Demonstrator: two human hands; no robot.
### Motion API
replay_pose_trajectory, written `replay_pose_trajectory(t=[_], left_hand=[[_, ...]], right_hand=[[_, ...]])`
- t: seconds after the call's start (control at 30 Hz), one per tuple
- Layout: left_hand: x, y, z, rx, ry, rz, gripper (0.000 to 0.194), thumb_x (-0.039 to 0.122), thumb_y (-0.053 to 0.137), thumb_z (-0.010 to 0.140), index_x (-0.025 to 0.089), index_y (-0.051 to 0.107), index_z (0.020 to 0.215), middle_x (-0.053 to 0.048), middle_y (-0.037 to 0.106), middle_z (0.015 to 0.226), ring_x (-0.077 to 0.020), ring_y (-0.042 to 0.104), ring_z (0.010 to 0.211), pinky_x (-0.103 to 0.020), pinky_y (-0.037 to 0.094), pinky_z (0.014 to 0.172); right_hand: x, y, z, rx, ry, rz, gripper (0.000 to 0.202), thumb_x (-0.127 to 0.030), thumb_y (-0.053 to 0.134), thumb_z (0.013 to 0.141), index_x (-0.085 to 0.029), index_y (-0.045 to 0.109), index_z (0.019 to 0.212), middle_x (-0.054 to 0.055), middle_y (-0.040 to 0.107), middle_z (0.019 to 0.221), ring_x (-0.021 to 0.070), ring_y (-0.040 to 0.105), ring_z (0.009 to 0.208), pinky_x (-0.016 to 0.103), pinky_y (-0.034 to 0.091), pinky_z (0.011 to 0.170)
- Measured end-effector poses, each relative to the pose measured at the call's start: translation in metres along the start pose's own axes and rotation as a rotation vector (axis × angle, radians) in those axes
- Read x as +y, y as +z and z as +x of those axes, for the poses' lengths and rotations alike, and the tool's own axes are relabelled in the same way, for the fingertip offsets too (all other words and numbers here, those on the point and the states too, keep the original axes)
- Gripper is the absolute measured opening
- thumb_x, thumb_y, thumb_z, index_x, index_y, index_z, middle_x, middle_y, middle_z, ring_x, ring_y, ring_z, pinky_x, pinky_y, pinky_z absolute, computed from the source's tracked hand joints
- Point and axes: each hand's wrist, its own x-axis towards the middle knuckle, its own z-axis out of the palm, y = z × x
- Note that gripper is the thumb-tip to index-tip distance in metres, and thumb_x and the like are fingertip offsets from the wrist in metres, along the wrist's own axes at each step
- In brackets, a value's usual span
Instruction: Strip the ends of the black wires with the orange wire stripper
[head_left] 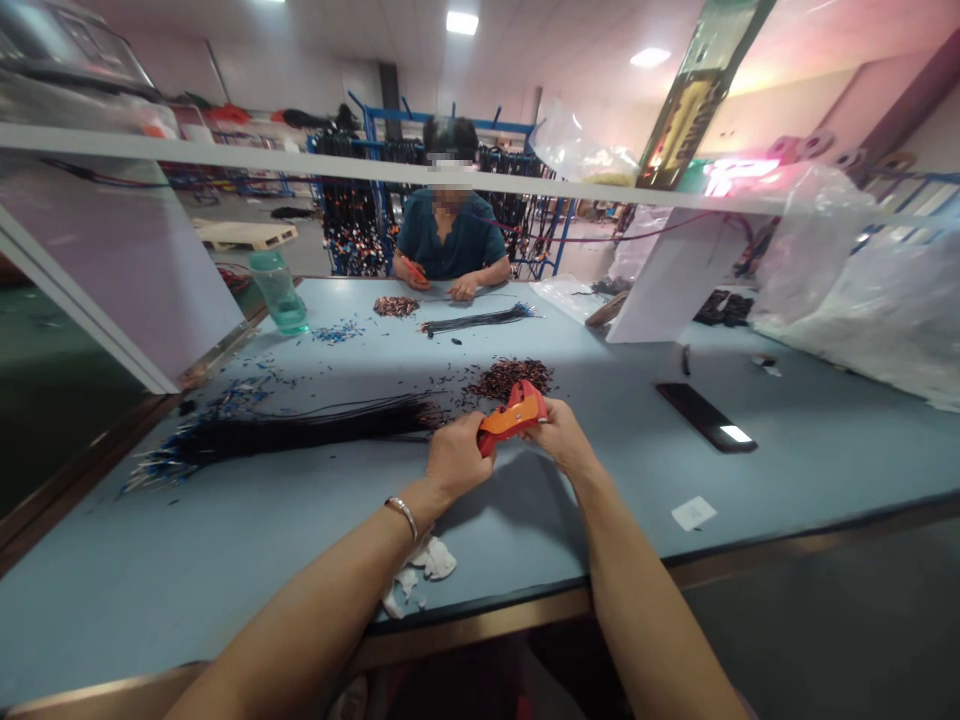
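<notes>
An orange and red wire stripper point(514, 418) is held above the table, in front of a pile of small dark and copper-coloured pieces point(514, 377). My left hand point(459, 455) is closed round its handle end. At the tool's head, my right hand point(556, 432) is closed with the fingers against it; part of those fingers is hidden, and no wire shows in them. To the left lies a thick bundle of black wires point(300, 428), its far-left ends blue and white. Loose blue bits point(244, 395) are scattered behind that bundle.
Across the table a co-worker point(450, 235) holds a red tool near a smaller wire bundle point(480, 318). A green bottle point(279, 295) stands back left. On the right are a phone point(705, 416) and a white paper point(694, 513). Crumpled tissue point(435, 558) lies near the front edge. A shelf point(360, 170) spans overhead.
</notes>
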Motion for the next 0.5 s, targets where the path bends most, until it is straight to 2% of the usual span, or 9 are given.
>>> replay_pose_trajectory(t=[0.27, 0.5], left_hand=[[0.0019, -0.0005, -0.001, -0.015, -0.024, 0.091, 0.013, 0.024, 0.055, 0.075, 0.018, 0.06, 0.086, -0.008, 0.069, 0.078, -0.0251, 0.067, 0.074, -0.029, 0.04, 0.062], [0.0042, -0.0026, 0.0001, -0.073, -0.067, 0.117, 0.015, 0.027, 0.054, 0.077, 0.018, 0.062, 0.085, -0.011, 0.071, 0.079, -0.0267, 0.068, 0.075, -0.03, 0.041, 0.063]], right_hand=[[-0.0026, 0.0015, 0.0004, 0.001, 0.024, 0.035, 0.007, -0.023, 0.058, 0.059, -0.017, 0.062, 0.062, -0.006, 0.051, 0.048, 0.0096, 0.044, 0.049, 0.021, 0.036, 0.049], [-0.0042, 0.0029, 0.0005, -0.013, 0.056, 0.023, 0.015, -0.031, 0.061, 0.062, -0.016, 0.061, 0.061, -0.006, 0.047, 0.045, 0.0076, 0.038, 0.044, 0.021, 0.029, 0.044]])
